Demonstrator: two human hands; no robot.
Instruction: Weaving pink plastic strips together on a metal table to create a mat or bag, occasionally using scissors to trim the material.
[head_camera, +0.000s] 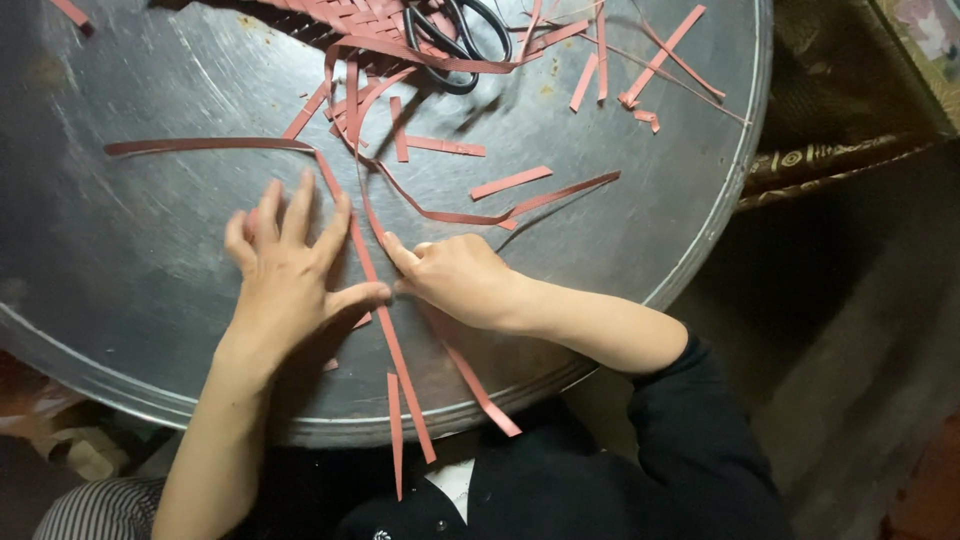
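My left hand (288, 268) lies flat with fingers spread on a round metal tray (120, 250), its thumb pressing a long pink paper strip (400, 365) that runs toward me over the tray's edge. My right hand (455, 278) is curled beside it, index finger and thumb pinching a thin curved pink strip (450, 216) where it crosses the long strip. A second strip (480, 392) lies under my right wrist.
Black scissors (455, 45) rest at the tray's far side on a woven pink strip mat (350, 20). Several loose pink strips (510, 182) and offcuts (645, 75) are scattered across the tray. A patterned cushion edge (830, 155) lies to the right.
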